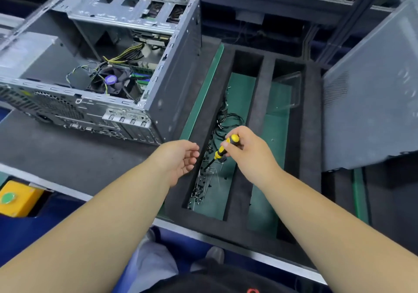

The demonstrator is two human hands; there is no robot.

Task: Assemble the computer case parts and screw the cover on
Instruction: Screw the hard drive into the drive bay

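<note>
With the right hand [247, 151] pinching the screwdriver [222, 149] over the screws [200, 183] in the near tray [237, 193], left hand [181, 160] loosely spread, dip the tip steadily; the open case [97, 66] waits far left, its cover [371, 93] right.

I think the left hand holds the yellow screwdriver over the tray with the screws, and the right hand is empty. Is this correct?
Not quite: the hands are swapped. The head view shows the right hand holding the yellow screwdriver over the tray with the screws, and the left hand is empty, its fingers relaxed.
</note>
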